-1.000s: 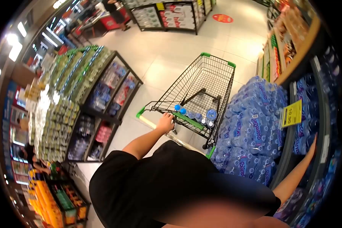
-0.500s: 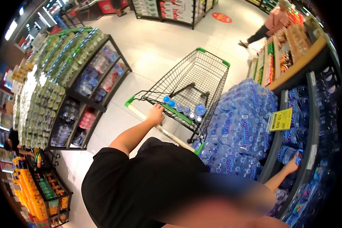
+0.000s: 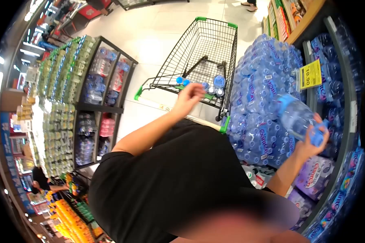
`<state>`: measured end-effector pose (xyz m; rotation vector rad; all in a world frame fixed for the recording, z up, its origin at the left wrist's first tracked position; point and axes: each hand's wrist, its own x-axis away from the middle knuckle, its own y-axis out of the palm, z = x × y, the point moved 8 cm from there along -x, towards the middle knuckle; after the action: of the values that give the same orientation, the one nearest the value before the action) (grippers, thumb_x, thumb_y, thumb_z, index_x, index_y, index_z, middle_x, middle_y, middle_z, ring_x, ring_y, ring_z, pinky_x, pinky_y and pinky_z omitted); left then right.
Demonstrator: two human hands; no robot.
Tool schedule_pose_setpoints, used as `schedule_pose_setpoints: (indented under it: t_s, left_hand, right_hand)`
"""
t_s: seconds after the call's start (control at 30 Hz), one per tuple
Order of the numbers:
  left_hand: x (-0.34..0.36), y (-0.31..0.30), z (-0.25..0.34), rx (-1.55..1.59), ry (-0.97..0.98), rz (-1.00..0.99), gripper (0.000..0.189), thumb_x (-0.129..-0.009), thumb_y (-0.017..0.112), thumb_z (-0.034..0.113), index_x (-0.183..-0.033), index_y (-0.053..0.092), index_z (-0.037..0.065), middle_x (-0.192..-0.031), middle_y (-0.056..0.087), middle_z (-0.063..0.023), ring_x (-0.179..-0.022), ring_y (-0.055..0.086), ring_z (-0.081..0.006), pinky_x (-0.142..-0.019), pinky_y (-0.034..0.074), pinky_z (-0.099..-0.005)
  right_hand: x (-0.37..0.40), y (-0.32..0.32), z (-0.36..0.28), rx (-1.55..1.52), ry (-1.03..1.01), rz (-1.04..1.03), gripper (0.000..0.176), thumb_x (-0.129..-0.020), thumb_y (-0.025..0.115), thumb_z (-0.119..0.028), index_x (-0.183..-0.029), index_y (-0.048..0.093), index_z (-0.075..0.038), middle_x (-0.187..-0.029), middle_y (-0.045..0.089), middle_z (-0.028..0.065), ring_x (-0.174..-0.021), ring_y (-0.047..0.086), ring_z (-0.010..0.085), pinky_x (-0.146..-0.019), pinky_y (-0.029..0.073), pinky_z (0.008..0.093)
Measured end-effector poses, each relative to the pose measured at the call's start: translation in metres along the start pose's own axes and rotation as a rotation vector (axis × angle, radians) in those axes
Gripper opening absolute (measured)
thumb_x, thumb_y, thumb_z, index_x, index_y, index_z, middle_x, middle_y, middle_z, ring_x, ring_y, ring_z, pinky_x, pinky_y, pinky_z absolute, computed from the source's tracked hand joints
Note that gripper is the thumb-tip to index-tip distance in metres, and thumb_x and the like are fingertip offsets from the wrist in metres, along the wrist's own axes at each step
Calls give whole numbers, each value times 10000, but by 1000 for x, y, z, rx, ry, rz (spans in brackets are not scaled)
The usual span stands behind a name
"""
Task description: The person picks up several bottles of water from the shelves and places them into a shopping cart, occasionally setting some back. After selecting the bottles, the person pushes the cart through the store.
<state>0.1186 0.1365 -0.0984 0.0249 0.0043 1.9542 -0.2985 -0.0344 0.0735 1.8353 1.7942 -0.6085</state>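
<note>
My right hand [image 3: 310, 135] grips a large clear-blue water bottle [image 3: 297, 115] near its blue cap end, at the shelf on the right. The bottle is tilted, its base toward the stacked water packs. My left hand [image 3: 190, 97] is raised over the handle side of the shopping cart [image 3: 196, 120], off the bar, its fingers loosely bent and holding nothing. Below and beside it, bottles with blue caps [image 3: 219, 81] sit at the near end of the cart.
Shrink-wrapped water packs [image 3: 257, 97] are piled right of the cart. A yellow price tag [image 3: 310, 74] hangs on the shelf, with purple packs [image 3: 314, 176] lower down. A drinks rack [image 3: 105, 109] stands to the left. A person's feet [image 3: 250, 6] show at the top.
My right hand has drawn the water bottle out from the shelf and toward the cart. My left hand has let go of the cart handle and lifted to the right. The passer-by has moved mostly out of view.
</note>
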Motion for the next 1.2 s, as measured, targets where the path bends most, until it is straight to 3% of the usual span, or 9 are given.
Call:
schedule_pose_setpoints:
  t_s: [0.13,0.27,0.4,0.53,0.67,0.8,0.9,1.03,1.2]
  left_hand:
    - [-8,99,93,-168,-3,-362,507,-947,608,110,-1397,385,43,-1322,502,-93,-1219,483,-181,-1035,401,-340]
    - [10,125,108,-69,-296,-656,519,-975,580,161,-1428,369,23,-1356,491,-105,-1230,477,-167,-1015,405,-334]
    - [28,111,119,33,-405,-652,445,-952,610,138,-1361,474,28,-1156,589,-35,-1036,536,-108,-907,430,-258]
    - [1,65,94,32,-693,-283,310,-899,597,145,-1138,570,-51,-909,590,-25,-823,533,-107,-784,430,-233]
    - [-65,28,106,-139,-530,-274,255,-897,592,154,-1066,598,-36,-758,503,33,-636,395,-61,-667,375,-199]
    - [-120,3,109,-369,-426,-364,221,-905,607,206,-956,643,-6,-694,475,55,-619,371,-49,-580,283,-212]
    - [-168,-13,71,-629,-328,-500,275,-904,638,266,-886,670,-7,-692,539,21,-626,435,-71,-571,332,-219]
    - [-242,-52,-43,-1054,-52,-605,332,-875,661,260,-948,663,-64,-767,682,-167,-715,651,-239,-665,503,-343]
    - [-302,-89,-237,-1041,-200,-667,290,-807,691,196,-944,667,-59,-789,684,-153,-719,646,-228,-669,503,-355]
  right_hand:
    - [81,88,44,-22,345,-65,340,-717,723,78,-952,522,-63,-982,665,124,-1029,630,248,-912,503,409]
    - [130,147,34,62,273,-229,389,-632,838,-35,-921,579,-72,-914,669,73,-905,646,233,-834,493,375]
    - [136,178,2,129,10,-256,284,-666,794,-134,-872,608,-73,-860,656,76,-843,638,318,-816,480,424]
    - [178,227,37,92,132,-536,649,-653,817,-208,-1205,519,-40,-1238,546,158,-1200,486,371,-1031,360,478]
    - [186,219,41,235,86,-497,909,-732,787,-273,-1466,296,-55,-1400,429,180,-1344,359,377,-1126,281,494]
    - [250,178,86,384,411,-604,761,-783,737,-248,-1430,378,-72,-1382,465,152,-1300,416,344,-1093,322,478]
    - [268,147,78,502,576,-528,620,-816,691,-194,-1377,453,-78,-1321,516,146,-1216,484,347,-1039,380,434]
    - [270,143,52,600,716,-323,519,-820,684,-148,-1302,516,-53,-1212,583,154,-1109,548,363,-965,437,418]
    - [294,173,32,512,846,-131,475,-789,711,-60,-1239,561,-43,-1177,601,149,-1062,596,313,-929,481,370]
